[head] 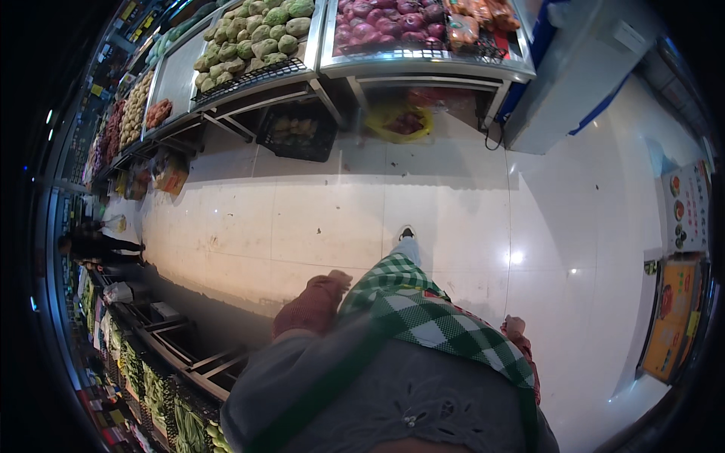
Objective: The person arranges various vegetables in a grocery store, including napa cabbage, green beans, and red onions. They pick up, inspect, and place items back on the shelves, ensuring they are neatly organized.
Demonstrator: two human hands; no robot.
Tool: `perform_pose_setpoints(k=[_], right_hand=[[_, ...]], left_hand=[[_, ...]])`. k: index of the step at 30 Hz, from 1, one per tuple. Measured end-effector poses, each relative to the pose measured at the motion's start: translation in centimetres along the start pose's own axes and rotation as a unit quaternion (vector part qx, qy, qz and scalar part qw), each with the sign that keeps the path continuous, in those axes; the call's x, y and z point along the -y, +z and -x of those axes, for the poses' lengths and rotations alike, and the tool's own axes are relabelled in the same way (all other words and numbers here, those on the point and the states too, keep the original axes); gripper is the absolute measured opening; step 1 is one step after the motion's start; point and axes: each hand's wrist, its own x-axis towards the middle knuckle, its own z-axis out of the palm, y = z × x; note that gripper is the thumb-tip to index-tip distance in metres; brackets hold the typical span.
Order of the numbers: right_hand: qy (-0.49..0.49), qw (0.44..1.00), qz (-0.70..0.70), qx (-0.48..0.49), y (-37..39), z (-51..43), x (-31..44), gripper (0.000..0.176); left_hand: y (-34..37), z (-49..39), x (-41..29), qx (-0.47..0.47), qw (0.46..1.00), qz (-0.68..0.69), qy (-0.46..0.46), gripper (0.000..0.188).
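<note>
My left hand (340, 278) hangs by my left thigh, beside a green-and-white checked apron (442, 328), with a red checked sleeve cover (306, 306) on the forearm. On the other side, my right hand (514, 325) is held low past the apron's edge, its fingers curled in. No object shows in either hand, though both are small in view and the inner fingers are hidden. One shoe (406, 233) is visible ahead on the pale tiled floor (334, 226).
Ahead stand metal stalls with red onions (391, 22), bagged orange produce (481, 17) and knobbly green vegetables (263, 34). Below are a black crate (300, 147) and a yellow plastic bag (391, 133). A pillar (561, 85), leafy-vegetable stall (156, 396), printed boxes (671, 320) and another person (107, 246) flank the aisle.
</note>
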Motion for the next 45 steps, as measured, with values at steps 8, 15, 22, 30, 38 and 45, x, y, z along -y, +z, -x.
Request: perform_pose_setpoints(k=[8,15,22,30,38,45], right_hand=[[-0.100,0.981,0.112,0.124,20.7,-3.8,23.5,0.024],[-0.266,0.913,0.178,0.253,33.0,-3.4,40.6,0.025],[-0.207,0.882,0.355,0.231,35.1,-9.6,49.2,0.027],[-0.199,0.847,0.419,0.260,40.3,-19.7,64.1,0.026],[-0.305,0.652,0.630,0.292,52.1,-20.7,71.5,0.028],[-0.235,0.684,0.567,0.395,63.8,-18.2,66.7,0.029]], left_hand=[[-8.5,-9.4,-10.5,0.065,0.963,0.251,-0.071,0.028],[-13.2,-13.0,-25.1,-0.043,0.981,0.170,0.078,0.023],[-11.7,-14.9,-30.0,-0.031,0.971,0.236,0.024,0.021],[-7.3,-12.8,-33.8,-0.096,0.948,0.295,-0.077,0.020],[-2.5,-17.1,-39.7,-0.125,0.937,0.322,0.058,0.020],[2.4,-19.1,-41.6,-0.155,0.981,0.065,0.096,0.020]])
